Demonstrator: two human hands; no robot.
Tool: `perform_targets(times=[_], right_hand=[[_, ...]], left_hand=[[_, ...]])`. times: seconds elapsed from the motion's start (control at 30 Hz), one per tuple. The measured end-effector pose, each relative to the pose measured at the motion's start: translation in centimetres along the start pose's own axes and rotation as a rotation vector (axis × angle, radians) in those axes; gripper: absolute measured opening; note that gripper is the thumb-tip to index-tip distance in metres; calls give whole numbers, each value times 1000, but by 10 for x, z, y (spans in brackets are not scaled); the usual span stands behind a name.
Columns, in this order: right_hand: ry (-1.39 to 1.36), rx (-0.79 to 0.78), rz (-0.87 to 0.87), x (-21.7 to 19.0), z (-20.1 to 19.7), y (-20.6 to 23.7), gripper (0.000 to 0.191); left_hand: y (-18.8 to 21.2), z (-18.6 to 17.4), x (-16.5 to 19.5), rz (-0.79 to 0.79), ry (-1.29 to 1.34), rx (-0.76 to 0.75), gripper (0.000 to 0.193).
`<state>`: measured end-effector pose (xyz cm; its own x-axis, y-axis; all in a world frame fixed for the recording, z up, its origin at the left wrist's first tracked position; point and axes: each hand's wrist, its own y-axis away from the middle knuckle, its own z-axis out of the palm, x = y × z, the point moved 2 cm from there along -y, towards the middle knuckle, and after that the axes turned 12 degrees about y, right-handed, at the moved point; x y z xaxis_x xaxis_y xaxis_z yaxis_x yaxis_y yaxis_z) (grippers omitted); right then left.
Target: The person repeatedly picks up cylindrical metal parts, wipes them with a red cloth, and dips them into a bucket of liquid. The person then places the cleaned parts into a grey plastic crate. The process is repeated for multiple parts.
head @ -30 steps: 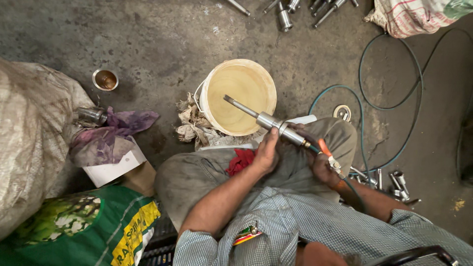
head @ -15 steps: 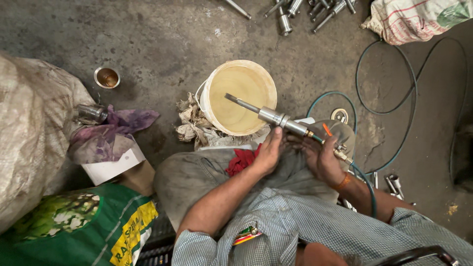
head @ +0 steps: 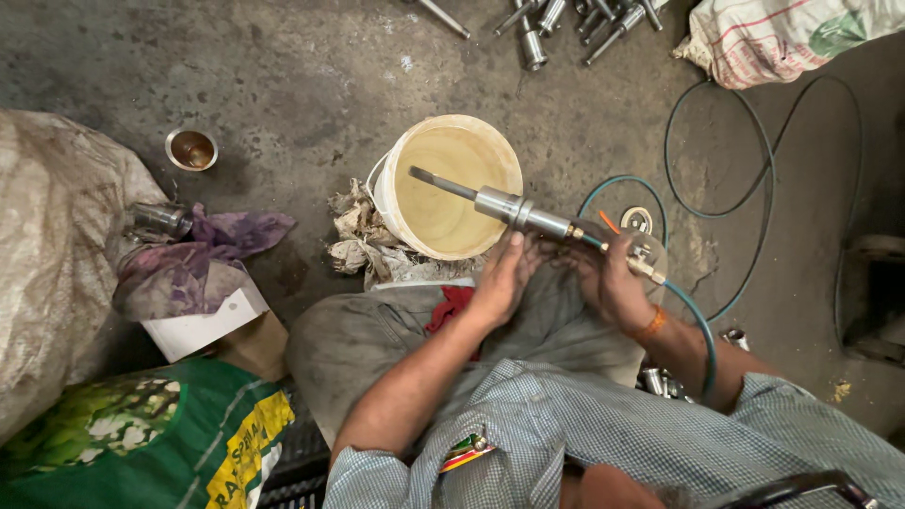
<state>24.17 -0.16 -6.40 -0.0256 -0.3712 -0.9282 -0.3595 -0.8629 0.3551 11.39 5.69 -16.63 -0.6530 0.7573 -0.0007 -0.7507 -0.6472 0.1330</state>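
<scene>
I sit on the floor holding a long steel shaft part out over a cream plastic bucket. My left hand cups the thick middle of the shaft from below. My right hand grips an air nozzle with an orange lever pressed to the shaft's near end. A teal hose runs from the nozzle back past my right wrist. The shaft's thin tip points to the upper left, above the bucket's mouth.
Crumpled rags lie left of the bucket. Several steel shafts are piled at the top. Sacks, a green printed bag, purple cloth, a small metal cup and a black cable surround me.
The shaft has shifted up and right over the bucket. My right hand moved up along the nozzle end, and the view tilted slightly.
</scene>
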Motion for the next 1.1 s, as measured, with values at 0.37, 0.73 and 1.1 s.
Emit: perform_targets(times=[0.37, 0.73, 1.1], right_hand=[[26, -32, 38, -13, 5, -28, 78], [24, 24, 164, -15, 0, -49, 72], [37, 13, 209, -7, 0, -60, 70]], left_hand=[[4, 36, 32, 82, 105, -135, 63], [2, 36, 38, 67, 196, -62, 78], [2, 41, 43, 75, 229, -59, 77]])
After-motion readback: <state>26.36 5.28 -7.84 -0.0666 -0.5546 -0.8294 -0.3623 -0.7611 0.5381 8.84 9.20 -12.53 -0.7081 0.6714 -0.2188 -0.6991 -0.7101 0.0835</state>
